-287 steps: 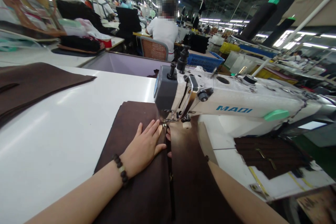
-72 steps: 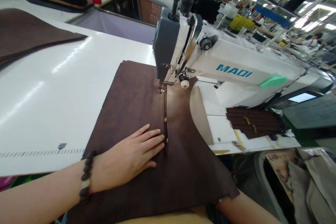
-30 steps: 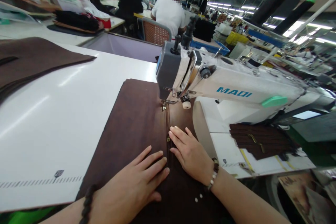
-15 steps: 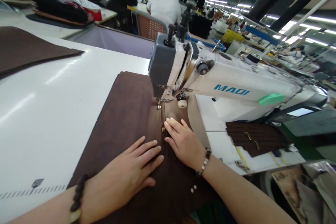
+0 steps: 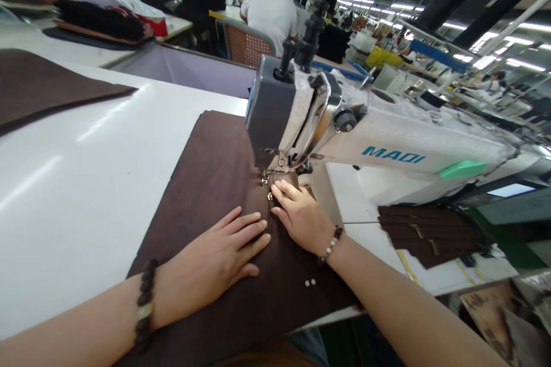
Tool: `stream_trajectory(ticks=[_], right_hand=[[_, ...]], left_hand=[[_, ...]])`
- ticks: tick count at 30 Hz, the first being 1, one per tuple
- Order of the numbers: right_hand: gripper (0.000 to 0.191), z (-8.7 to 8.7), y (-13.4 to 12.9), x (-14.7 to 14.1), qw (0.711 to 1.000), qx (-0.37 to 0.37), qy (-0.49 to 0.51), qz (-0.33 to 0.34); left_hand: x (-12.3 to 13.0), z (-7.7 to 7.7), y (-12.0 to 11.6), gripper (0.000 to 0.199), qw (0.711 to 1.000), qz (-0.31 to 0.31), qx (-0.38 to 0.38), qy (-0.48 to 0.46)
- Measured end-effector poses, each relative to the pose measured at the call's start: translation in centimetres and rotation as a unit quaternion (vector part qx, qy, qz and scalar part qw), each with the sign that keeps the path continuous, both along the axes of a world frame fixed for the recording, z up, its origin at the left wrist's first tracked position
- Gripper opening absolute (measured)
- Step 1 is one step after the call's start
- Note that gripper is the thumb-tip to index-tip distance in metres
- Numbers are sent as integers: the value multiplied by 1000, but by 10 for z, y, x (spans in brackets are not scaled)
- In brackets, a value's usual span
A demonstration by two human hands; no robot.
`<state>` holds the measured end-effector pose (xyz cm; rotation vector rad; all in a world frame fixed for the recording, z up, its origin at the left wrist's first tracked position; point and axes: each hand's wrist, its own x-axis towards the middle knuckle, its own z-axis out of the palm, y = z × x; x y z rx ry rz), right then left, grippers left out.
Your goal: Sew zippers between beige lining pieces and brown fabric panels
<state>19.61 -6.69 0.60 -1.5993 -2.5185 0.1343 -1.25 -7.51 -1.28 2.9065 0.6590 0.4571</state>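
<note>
At the centre, a brown panel [image 5: 206,172] is lying on the white desk [image 5: 107,195], partly under the sewing machine [image 5: 387,143]. The left hand [image 5: 219,258], lower left of centre, is resting flat on the panel, fingers spread apart, fingertips near the zip [image 5: 270,221]. The right hand [image 5: 303,215], right of centre, is lying palm down, fingers close together, thumb apart, tips just beside the gold pull [image 5: 270,196]. The metal foot [image 5: 264,181] is standing just above the pull. Brown pieces [image 5: 51,89] are lying at the left edge, brown strips [image 5: 430,235] at the right. A person [image 5: 269,14] is sitting at the upper middle.
</note>
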Motion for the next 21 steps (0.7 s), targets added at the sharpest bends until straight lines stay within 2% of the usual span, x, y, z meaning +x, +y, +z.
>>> stream_trajectory(ticks=[6,10,21], right_hand=[[41,0,15,2,1000,-12,8,-6],[36,-2,25,4,1000,18,2,-15],[24,-9,53,14,999,23,-26,20]], left_hand=[[1,-1,15,35,1000,2,4,-1],[1,0,25,34,1000,-3,-10,5],[2,1,49,33,1000,-11,-12,2]])
